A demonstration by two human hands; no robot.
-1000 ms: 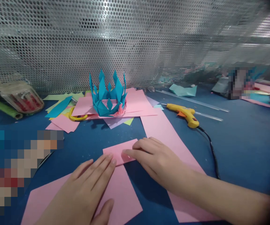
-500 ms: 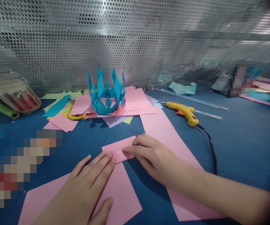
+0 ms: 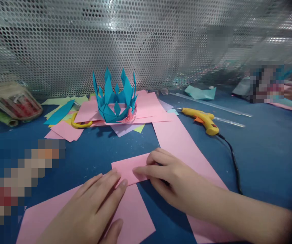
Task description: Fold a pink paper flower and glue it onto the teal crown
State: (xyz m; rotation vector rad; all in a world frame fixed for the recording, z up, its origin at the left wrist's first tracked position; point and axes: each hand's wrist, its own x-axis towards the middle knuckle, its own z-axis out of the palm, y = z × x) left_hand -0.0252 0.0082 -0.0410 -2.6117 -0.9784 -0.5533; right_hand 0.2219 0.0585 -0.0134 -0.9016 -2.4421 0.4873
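Note:
A small folded pink paper [image 3: 128, 168] lies on the blue table in front of me. My left hand [image 3: 92, 210] lies flat with its fingers stretched out, fingertips at the near edge of that fold, palm on a larger pink sheet [image 3: 133, 217]. My right hand [image 3: 171, 179] rests on the fold's right end, fingers extended and pressing the paper down. Farther back stands a blue origami crown [image 3: 115, 98] on a stack of pink sheets [image 3: 148, 108].
A yellow glue gun [image 3: 201, 119] with a black cord [image 3: 233, 162] lies at the right. A long pink strip [image 3: 178, 142] runs beside my right hand. Yellow scissors [image 3: 81, 124], loose coloured papers and a clear packet [image 3: 14, 101] sit at the left. Perforated metal wall [image 3: 146, 40] behind.
Both hands stay on the small pink fold; the view has shifted slightly, so hands and paper sit a little lower in frame. My right fingers have slid slightly along the fold.

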